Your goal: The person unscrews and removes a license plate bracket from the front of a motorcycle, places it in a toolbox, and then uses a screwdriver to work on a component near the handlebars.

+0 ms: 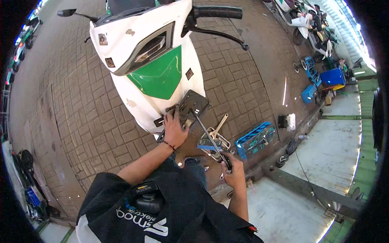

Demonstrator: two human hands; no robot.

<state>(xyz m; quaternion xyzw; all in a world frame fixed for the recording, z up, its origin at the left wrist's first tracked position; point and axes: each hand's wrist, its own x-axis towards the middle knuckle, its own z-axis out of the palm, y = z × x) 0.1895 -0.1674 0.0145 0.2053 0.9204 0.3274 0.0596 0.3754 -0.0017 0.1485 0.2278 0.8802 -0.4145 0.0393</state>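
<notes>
The left hand [175, 128] is pressing flat on the black plate bracket [190, 106] low on the white-green scooter [150, 65]; the right hand [234, 170] is gripping a long screwdriver [210, 137], best kept square to the fastener; blue crate [255, 138] beside.

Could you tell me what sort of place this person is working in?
Probably an outdoor scooter repair yard: a white and green scooter stands on brick paving, wrenches and blue crates lie about, and more scooters are parked behind.
</notes>
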